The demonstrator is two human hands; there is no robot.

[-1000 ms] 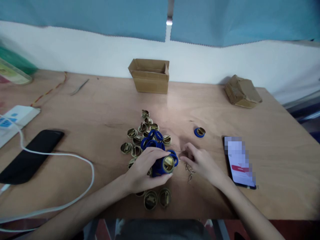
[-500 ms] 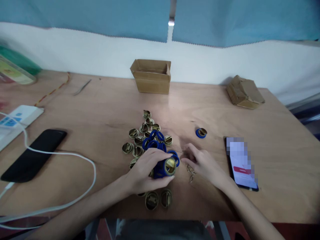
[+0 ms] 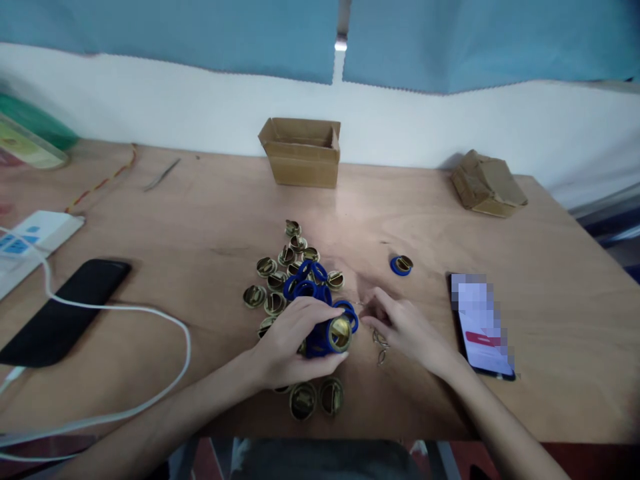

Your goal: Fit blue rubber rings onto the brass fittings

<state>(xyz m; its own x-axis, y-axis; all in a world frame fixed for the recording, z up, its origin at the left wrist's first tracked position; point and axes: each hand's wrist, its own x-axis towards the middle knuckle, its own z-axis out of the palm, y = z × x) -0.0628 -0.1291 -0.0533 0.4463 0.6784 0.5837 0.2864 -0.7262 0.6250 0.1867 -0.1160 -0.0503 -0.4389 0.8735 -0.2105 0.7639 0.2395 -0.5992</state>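
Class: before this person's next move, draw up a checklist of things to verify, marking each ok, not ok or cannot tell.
1. Grip of left hand on stack of blue-ringed caps: ok, fingers wrap it.
2. Clips within reach: ok, right beside the right hand.
3. A clip pinched in right hand: cannot tell, too small.
4. Loose caps close by: ok, beside the stack.
5. Phone clear of the right forearm: ok, apart.
6. Cable clear of the caps: ok, off to the left.
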